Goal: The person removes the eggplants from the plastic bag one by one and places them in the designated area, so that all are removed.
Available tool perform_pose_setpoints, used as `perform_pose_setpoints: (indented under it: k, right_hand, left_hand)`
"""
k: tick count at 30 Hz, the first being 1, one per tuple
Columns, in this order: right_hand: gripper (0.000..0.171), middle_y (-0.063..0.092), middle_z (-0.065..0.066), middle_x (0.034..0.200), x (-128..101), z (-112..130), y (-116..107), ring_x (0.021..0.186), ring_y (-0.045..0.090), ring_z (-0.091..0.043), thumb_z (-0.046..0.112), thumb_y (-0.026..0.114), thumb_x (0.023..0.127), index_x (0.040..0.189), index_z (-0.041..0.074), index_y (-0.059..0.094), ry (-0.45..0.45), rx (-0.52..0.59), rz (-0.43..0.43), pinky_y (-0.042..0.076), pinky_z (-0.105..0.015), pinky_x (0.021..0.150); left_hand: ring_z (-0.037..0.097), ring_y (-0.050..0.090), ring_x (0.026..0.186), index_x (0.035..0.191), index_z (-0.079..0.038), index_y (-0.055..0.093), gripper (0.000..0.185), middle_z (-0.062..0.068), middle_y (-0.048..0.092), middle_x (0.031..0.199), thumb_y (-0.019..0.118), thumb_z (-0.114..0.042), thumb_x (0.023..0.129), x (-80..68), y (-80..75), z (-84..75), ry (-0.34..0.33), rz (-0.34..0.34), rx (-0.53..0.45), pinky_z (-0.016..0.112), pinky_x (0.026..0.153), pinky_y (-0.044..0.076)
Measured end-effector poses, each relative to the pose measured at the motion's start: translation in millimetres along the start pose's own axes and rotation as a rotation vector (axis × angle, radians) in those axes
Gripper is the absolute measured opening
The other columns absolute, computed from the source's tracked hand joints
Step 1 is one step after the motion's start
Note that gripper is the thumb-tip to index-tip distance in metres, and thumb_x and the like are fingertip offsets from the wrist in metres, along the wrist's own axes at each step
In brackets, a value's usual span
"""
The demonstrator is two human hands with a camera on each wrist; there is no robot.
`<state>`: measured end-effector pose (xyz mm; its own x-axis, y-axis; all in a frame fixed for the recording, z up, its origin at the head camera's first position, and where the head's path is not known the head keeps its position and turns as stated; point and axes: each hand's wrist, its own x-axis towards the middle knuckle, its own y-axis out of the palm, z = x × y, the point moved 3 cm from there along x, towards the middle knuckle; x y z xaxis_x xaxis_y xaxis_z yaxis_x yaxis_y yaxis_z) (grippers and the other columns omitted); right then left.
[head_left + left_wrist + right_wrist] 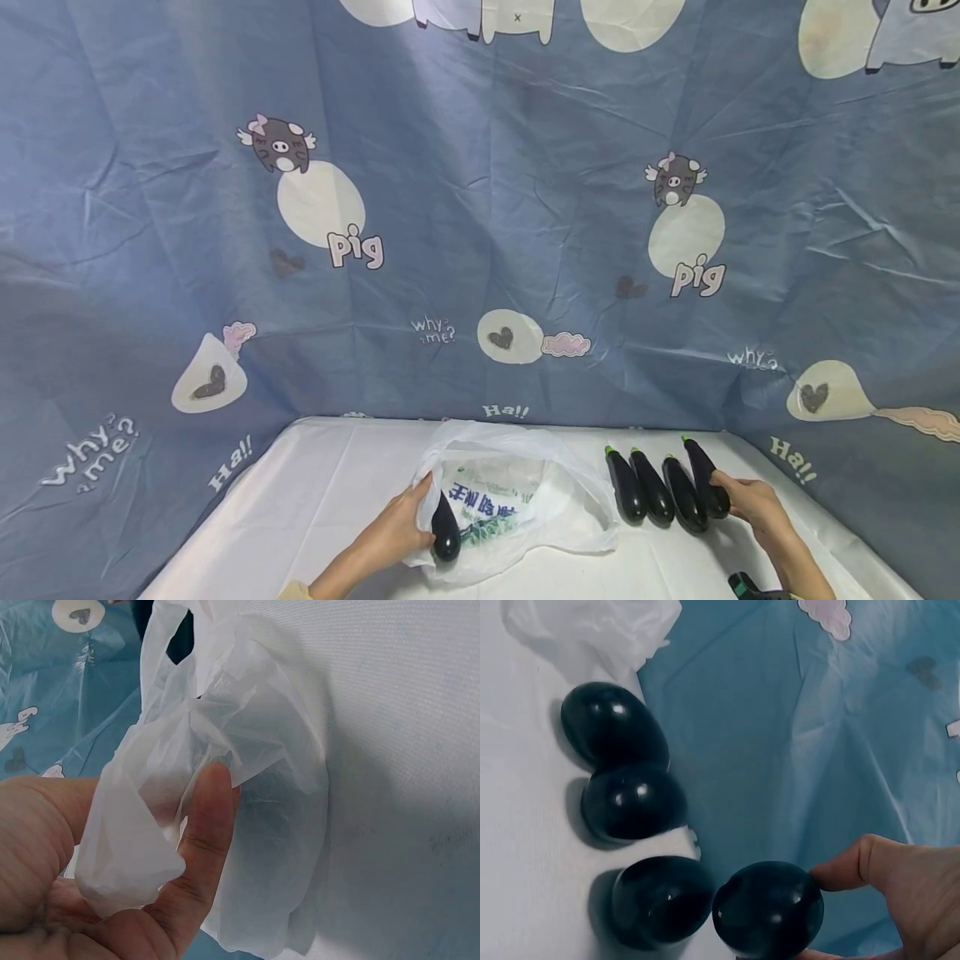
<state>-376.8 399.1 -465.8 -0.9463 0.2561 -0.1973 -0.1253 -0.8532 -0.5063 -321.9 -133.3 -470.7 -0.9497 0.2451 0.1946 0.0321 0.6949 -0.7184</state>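
A white plastic bag (555,533) with blue and green print lies with its mouth spread on the table. My left hand (405,525) grips the bag's left edge, its thin film bunched between the fingers in the left wrist view. Inside the bag beside that hand is a dark eggplant (446,533). My right hand (750,500) holds the rightmost eggplant (769,909) between thumb and fingers. It looks slightly raised in the right wrist view. Just left of it lie three more eggplants, including the nearest one (684,497), side by side with green stem ends pointing away.
A white cloth (322,492) covers the table. Behind it hangs a blue curtain (465,208) with pig prints, which also runs along both sides. A black band with a green part (742,585) shows at my right wrist.
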Motion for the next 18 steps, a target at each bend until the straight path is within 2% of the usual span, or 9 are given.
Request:
perform_pose_setpoints:
  k: [5,11,14,18]
  right_hand:
    - [0.098,0.037,-0.040,0.124,4.6,-8.1,-3.0,0.097,0.050,-0.040,0.057,0.062,0.069,0.119,-0.024,0.040,0.036,0.016,-0.015,0.049,-0.036,0.074]
    - [0.097,0.038,-0.036,0.120,6.4,-18.3,-4.7,0.081,0.049,-0.023,0.056,0.066,0.066,0.119,-0.023,0.043,0.083,0.029,-0.034,0.047,-0.027,0.065]
    - [0.100,0.042,-0.034,0.111,6.7,-22.5,-5.0,0.073,0.049,-0.019,0.056,0.069,0.062,0.117,-0.024,0.043,0.079,0.042,-0.051,0.047,-0.027,0.061]
    - [0.100,0.045,-0.033,0.108,9.8,-27.0,-3.2,0.072,0.049,-0.019,0.052,0.071,0.060,0.117,-0.025,0.042,0.110,0.045,-0.088,0.046,-0.024,0.058]
  left_hand:
    - [0.047,0.034,0.123,0.136,0.009,0.031,0.092,0.032,0.034,0.136,0.073,-0.005,0.056,0.3,0.4,0.6,-0.007,0.003,0.006,0.057,0.099,0.030]
    - [0.047,0.035,0.122,0.136,0.009,0.031,0.092,0.033,0.035,0.135,0.073,-0.005,0.055,-0.3,0.0,0.6,0.001,0.001,0.005,0.056,0.098,0.031]
    - [0.047,0.036,0.122,0.136,0.009,0.031,0.092,0.033,0.035,0.135,0.073,-0.005,0.055,-0.3,-0.1,0.8,0.004,0.001,0.007,0.056,0.098,0.032]
    - [0.047,0.035,0.123,0.136,0.009,0.031,0.092,0.032,0.034,0.135,0.073,-0.005,0.056,0.0,0.1,1.2,0.002,0.001,0.007,0.056,0.099,0.030]
